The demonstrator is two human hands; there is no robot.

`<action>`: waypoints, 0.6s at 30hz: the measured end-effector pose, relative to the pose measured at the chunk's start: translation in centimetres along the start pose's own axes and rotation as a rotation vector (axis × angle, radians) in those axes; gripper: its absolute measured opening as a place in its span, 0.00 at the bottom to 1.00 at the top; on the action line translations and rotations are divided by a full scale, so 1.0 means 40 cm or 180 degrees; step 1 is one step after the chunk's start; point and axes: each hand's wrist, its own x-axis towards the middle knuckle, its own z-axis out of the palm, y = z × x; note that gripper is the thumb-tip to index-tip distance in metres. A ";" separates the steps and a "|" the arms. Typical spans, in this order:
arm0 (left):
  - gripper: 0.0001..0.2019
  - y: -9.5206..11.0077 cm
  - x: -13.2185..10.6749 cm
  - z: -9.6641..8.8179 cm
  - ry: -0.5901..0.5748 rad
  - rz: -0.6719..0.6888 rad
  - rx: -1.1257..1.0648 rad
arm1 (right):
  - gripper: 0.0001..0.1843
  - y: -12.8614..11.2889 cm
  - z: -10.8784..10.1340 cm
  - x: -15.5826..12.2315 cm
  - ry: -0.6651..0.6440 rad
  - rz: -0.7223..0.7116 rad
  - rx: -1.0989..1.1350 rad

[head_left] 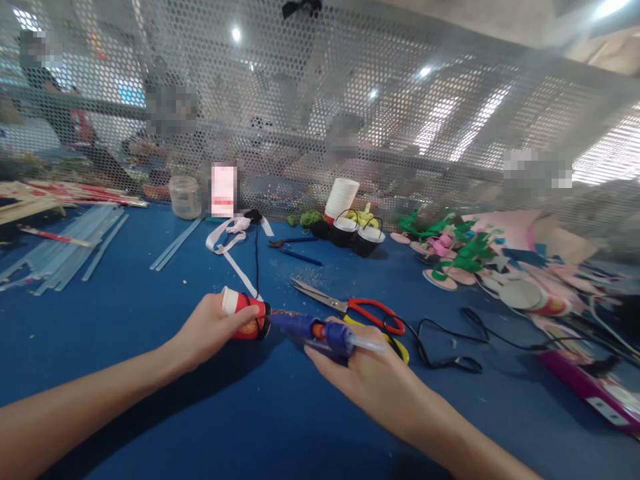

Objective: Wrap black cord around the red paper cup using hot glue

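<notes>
One view only, from the wearer's head, facing forward and down across the surface (pixel 280 413): both hands (pixel 213 327) sit near, a perforated screen (pixel 280 87) spans the far side, and depth beyond seems hard to judge.

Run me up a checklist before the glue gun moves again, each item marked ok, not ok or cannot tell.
1. Red cup gripped by the left hand: ok.
2. Glue gun held in the right hand, nozzle aimed at the cup's black end: ok.
3. Glue stick in the gun's rear: ok, it sticks out.
4. Nozzle hot: cannot tell.
5. Scissors well away from the right hand: not ok, handles lie right beside it.
6. Black cord clear of the scissors: not ok, it crosses their handles.
</notes>
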 end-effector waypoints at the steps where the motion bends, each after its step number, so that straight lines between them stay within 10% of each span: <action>1: 0.16 -0.001 0.000 -0.001 0.0007 0.0013 0.0014 | 0.07 -0.001 -0.001 -0.002 -0.0047 0.0015 0.0020; 18: 0.16 0.005 -0.006 0.002 -0.0003 0.0059 0.0060 | 0.08 0.013 0.000 0.012 -0.0191 0.0307 0.0192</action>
